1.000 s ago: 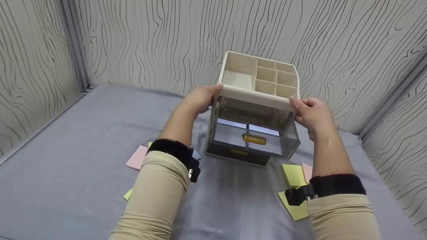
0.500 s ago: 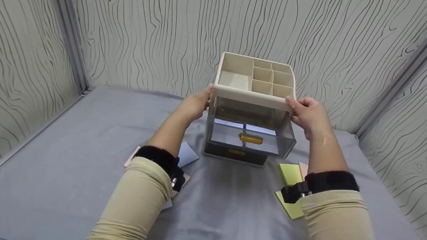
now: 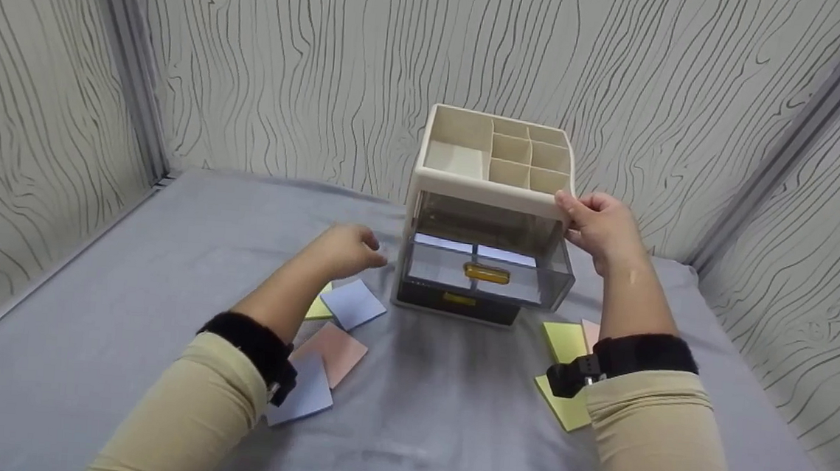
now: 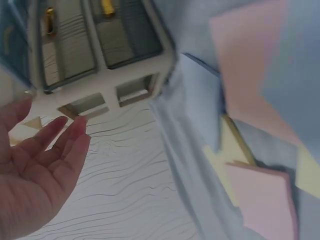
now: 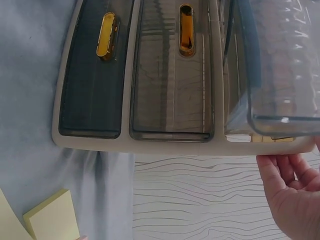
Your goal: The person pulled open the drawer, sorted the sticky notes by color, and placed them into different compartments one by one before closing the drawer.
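Note:
A cream desktop organizer with divided top compartments stands on the cloth-covered table. Its upper clear drawer with an amber handle is pulled out; the drawers below look closed in the right wrist view. My right hand grips the organizer's upper right front corner, thumb on the front rim and fingers along the side. Apart from the organizer's left side, my left hand hangs above the sticky-note pads with fingers loosely bent, holding nothing. A blue sticky-note pad lies just below it.
More pads lie at the left: a pink pad, a lower blue pad and a partly hidden yellow pad. Yellow pads and part of a pink one are by my right wrist. Patterned panels enclose the table's back and sides.
My left hand has let go of the organizer's left edge and moved down and left, uncovering pads beneath the forearm. The right hand keeps its grip; the organizer sits slightly further left in view.

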Tool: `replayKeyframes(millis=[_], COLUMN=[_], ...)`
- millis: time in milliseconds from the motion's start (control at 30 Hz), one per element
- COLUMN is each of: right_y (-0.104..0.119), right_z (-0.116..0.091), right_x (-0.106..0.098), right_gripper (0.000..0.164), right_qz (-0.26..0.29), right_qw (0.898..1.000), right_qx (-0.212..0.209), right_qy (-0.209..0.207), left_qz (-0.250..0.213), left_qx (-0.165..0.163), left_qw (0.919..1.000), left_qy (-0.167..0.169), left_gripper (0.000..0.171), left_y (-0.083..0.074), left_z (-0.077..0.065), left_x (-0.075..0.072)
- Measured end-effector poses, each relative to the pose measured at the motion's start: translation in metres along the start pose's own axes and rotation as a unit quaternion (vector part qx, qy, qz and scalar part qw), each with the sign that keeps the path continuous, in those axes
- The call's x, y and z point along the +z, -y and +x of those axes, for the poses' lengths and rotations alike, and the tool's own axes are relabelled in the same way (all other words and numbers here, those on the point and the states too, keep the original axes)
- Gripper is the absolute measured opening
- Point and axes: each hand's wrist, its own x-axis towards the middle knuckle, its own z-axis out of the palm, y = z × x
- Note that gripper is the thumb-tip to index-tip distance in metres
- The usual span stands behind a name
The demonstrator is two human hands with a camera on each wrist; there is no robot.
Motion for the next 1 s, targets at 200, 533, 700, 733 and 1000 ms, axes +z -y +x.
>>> replayKeyframes(millis=[200,533,700,733,1000], right_y=[0.002,0.002,0.001,0.001,0.0], right_z=[0.0,-0.002,-0.001,-0.001,-0.001], right_x=[0.001,0.002,0.002,0.002,0.0], right_gripper=[0.053,0.051,0.051,0.051,0.05], right_qz=[0.006,0.005,0.01,0.011,0.009], right_qw=[1.0,1.0,1.0,1.0,1.0], right_qx=[0.005,0.0,0.004,0.004,0.005], right_qy=[0.007,0.009,0.007,0.008,0.009], left_qz=[0.083,0.17,0.165,0.168,0.256], left_qx=[0.008,-0.04,-0.108,-0.117,-0.12], left_qw=[0.9958,0.9745,0.9638,0.9613,0.9347], left_qy=[0.038,0.141,0.179,0.185,0.215], left_gripper=[0.017,0.019,0.024,0.025,0.044], left_y=[0.017,0.036,0.04,0.041,0.049], left_z=[-0.015,-0.038,-0.045,-0.046,-0.05], left_x=[0.0,0.01,0.018,0.02,0.035])
